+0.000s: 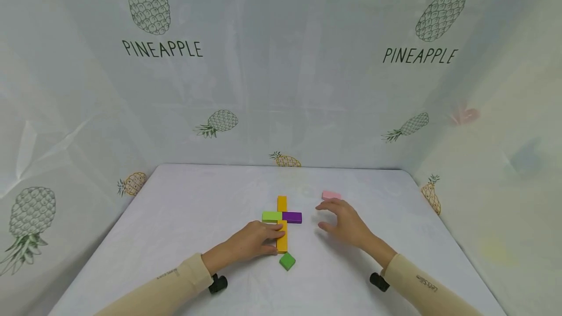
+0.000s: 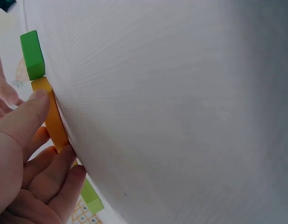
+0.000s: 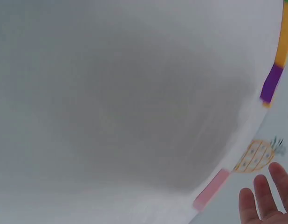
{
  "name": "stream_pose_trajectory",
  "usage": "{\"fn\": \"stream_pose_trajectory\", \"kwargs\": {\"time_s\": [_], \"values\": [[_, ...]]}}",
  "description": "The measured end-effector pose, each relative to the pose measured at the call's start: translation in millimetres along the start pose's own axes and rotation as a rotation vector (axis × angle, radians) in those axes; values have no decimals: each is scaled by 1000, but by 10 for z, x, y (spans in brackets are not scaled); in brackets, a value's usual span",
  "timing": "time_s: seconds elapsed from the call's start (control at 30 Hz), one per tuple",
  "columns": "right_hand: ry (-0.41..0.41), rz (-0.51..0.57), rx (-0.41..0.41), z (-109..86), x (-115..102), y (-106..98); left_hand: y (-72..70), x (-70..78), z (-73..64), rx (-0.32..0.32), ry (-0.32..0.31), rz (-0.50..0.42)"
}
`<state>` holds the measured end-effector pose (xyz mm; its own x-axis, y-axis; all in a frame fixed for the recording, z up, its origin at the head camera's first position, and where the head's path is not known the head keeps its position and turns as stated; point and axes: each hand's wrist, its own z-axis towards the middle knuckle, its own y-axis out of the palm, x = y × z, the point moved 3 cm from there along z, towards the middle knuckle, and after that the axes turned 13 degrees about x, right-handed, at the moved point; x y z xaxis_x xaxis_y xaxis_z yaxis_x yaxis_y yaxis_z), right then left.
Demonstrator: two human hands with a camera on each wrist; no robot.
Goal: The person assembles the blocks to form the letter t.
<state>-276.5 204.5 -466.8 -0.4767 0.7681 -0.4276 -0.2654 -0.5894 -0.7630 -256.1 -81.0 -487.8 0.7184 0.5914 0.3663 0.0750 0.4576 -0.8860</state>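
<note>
My left hand [image 1: 252,240] holds a long orange block [image 1: 282,245] lying on the table, the thumb at its near end and the fingers over its top and far part. Touching or close to its far end are a light green block [image 1: 272,216] and a purple block [image 1: 291,217], side by side. Beyond them another orange block [image 1: 282,203] points away. A green block [image 1: 287,261] sits turned cornerwise at the near end, also visible in the left wrist view [image 2: 33,55]. My right hand [image 1: 347,223] hovers with loosely bent fingers, holding nothing, just nearer than a pink block [image 1: 331,195].
The blocks lie on a white-covered table [image 1: 197,199]. Behind and around it hangs a pale curtain [image 1: 281,72] printed with pineapples. Black wrist cameras sit under both sleeves, one at the left wrist [image 1: 218,284] and one at the right wrist [image 1: 379,282].
</note>
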Motion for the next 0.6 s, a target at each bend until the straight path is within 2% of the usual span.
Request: {"fn": "stream_pose_trajectory", "kwargs": {"time_s": [0.23,0.4,0.6], "values": [[15,-27,59,200,345,-48,12,-14,-10,0,1,8],[86,-59,39,302,518,-40,11,-17,-10,-2,1,6],[122,-56,18,363,655,-4,2,-11,-10,-3,-5,1]]}}
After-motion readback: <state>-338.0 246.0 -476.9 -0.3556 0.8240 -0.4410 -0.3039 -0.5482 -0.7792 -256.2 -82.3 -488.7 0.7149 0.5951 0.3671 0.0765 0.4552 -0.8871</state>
